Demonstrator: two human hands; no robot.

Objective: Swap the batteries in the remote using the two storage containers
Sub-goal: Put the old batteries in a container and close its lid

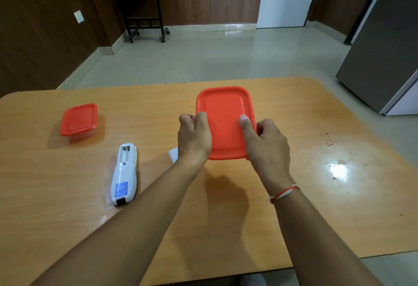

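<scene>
Both hands hold an orange-lidded storage container point(224, 116) above the middle of the wooden table point(294, 172). My left hand point(194, 136) grips its left edge and my right hand point(267, 143) grips its right edge, thumb on the lid. A second, smaller orange-lidded container point(79, 120) stands closed at the far left. The white remote point(125, 173) lies face down to the left of my left arm, its battery compartment open with no cover on it. A small white piece point(173, 154), perhaps the battery cover, peeks out behind my left wrist.
Dark crumbs and a glare patch point(337, 168) mark the table's right side. Beyond the table are a tiled floor, a dark wheeled side table point(144, 9) by the wooden wall and a grey cabinet point(384, 48) at the right.
</scene>
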